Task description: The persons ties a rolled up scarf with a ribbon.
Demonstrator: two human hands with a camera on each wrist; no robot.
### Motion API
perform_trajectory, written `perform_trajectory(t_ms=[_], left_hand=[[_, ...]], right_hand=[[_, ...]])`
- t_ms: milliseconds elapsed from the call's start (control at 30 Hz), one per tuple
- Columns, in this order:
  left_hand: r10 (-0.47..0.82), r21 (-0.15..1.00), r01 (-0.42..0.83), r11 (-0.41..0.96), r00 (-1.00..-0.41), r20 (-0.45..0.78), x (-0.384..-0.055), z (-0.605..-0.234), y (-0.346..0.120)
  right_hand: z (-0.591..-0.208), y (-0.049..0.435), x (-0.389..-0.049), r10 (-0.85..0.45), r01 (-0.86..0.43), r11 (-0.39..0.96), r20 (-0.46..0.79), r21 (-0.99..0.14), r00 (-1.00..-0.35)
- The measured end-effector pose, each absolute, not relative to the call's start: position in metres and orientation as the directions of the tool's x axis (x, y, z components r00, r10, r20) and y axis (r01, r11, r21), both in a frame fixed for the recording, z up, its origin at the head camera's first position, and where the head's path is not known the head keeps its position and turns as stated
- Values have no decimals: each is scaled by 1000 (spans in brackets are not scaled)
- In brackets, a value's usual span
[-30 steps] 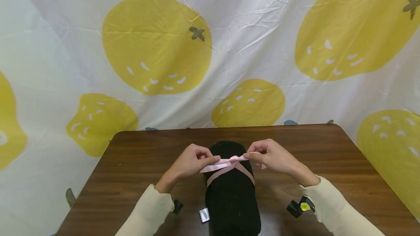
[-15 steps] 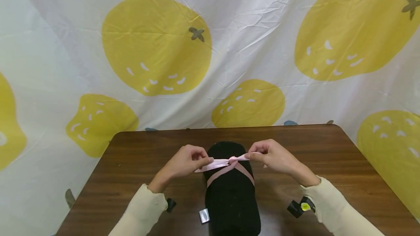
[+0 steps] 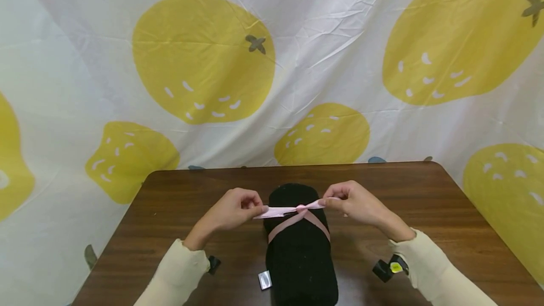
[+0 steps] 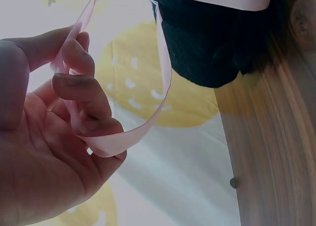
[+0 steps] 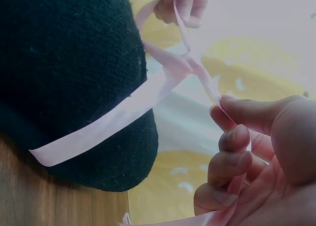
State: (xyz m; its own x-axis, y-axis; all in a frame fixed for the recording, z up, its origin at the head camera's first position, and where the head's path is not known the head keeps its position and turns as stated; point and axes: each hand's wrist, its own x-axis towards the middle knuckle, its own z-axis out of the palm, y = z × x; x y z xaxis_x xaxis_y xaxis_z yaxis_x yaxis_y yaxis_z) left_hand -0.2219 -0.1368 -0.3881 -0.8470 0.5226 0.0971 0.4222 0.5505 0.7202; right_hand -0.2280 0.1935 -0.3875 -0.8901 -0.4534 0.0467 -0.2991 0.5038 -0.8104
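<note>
A long black cushion-like object [image 3: 301,259] with a fuzzy fabric surface lies on the table, a white tag at its left side. Round it runs a pink satin ribbon [image 5: 103,130], crossing on top in a small knot [image 3: 301,208]. To the left of the knot, my left hand [image 3: 238,208] pinches one ribbon end between thumb and forefinger; in the left wrist view that ribbon also threads through the curled fingers. My right hand [image 3: 350,202] pinches the other end on the right, its tail trailing past the palm in the right wrist view. Both ends are stretched outward from the knot.
The dark wooden table [image 3: 170,230] has rounded far corners. Behind it hangs a white curtain [image 3: 323,60] printed with yellow fruit. A black wrist device [image 3: 384,270] sits under the right sleeve and another [image 3: 214,264] under the left.
My left hand has moved left, drawing its ribbon end outward, and the knot looks smaller and tighter. The right hand has stayed nearly in place, and the black object has not moved.
</note>
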Motion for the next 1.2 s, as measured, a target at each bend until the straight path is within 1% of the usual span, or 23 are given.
perform_trajectory(t_ms=[500, 1000, 1200], left_hand=[[480, 688, 425, 588, -868, 127, -225, -389, -151], [472, 691, 401, 602, -876, 98, -224, -391, -162], [470, 683, 396, 614, -878, 86, -224, -391, -165]], right_hand=[[-389, 198, -230, -449, -318, 534, 56, -783, -892], [-392, 203, -230, -449, -360, 573, 86, -736, -890], [-393, 206, -228, -461, -376, 559, 100, -739, -882]])
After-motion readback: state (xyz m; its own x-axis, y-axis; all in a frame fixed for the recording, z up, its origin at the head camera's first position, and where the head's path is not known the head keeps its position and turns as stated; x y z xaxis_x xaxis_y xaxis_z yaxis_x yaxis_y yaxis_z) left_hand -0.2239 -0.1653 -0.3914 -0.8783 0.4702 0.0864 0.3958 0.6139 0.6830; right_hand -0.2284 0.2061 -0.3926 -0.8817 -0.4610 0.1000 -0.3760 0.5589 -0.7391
